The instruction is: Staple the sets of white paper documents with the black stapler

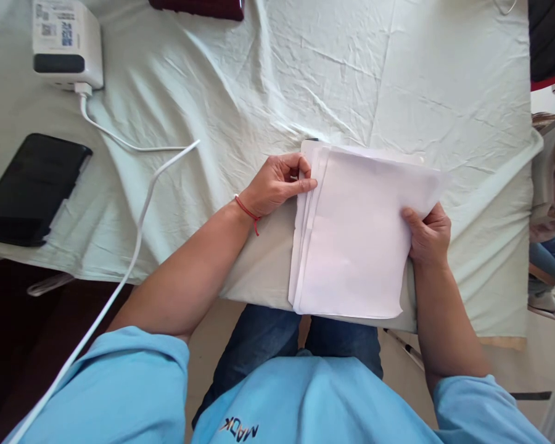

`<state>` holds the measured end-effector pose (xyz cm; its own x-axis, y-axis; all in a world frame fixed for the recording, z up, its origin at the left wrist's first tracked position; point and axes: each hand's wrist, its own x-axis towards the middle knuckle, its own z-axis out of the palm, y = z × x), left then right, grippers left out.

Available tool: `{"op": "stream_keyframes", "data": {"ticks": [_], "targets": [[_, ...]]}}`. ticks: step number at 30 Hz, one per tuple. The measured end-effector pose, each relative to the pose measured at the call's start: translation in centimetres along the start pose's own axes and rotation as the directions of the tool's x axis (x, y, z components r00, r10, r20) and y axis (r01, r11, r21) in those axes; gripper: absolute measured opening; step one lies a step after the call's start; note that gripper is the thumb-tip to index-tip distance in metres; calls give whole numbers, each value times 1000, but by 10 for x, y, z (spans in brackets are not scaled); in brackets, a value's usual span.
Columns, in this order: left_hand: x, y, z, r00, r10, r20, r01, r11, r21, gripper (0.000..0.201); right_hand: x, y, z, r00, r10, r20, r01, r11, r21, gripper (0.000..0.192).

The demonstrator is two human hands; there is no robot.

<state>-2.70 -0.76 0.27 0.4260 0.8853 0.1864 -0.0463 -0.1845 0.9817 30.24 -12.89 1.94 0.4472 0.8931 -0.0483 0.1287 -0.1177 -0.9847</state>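
Stack of white paper sheets [356, 240] at centre-right of frame, on pale cloth-covered table [268, 80]. Left hand [277, 182] pinching sheet edges at stack's left side; right hand [429, 237] gripping right edge, thumb on top. Black phone [30, 188] at left, well apart.

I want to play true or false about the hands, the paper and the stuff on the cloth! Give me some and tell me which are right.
1. The left hand pinches the left edge of the stack of white paper. True.
2. The right hand rests flat on the black phone. False: it grips the right edge of the paper; the phone lies far off to the left.
3. A red string goes round the left wrist. True.
4. The white cable is plugged into the black phone. False: it runs from the white box.
5. The paper lies on a red cloth. False: the cloth is pale.
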Motion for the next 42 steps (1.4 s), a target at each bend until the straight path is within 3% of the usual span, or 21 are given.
{"op": "stream_keyframes", "data": {"ticks": [8,15,26,32,42], "targets": [[-3,-9,-4,999,-37,32,39,998,-39,35,0,-1,0,1000,22,10,-22,1000,-4,43],[0,-14,-7,997,-60,42,64,994,-90,24,2,3,0,1000,9,-23,-6,991,134,36],[0,-26,-6,999,-55,0,54,991,-118,39,7,10,-3,1000,-11,-19,13,991,132,45],[0,-17,-1,997,-72,12,73,988,-136,66,12,23,-5,997,-70,-16,71,984,165,44],[-1,-17,-3,996,-77,-44,72,991,-109,63,14,24,-6,990,-133,-50,137,986,98,48]]}}
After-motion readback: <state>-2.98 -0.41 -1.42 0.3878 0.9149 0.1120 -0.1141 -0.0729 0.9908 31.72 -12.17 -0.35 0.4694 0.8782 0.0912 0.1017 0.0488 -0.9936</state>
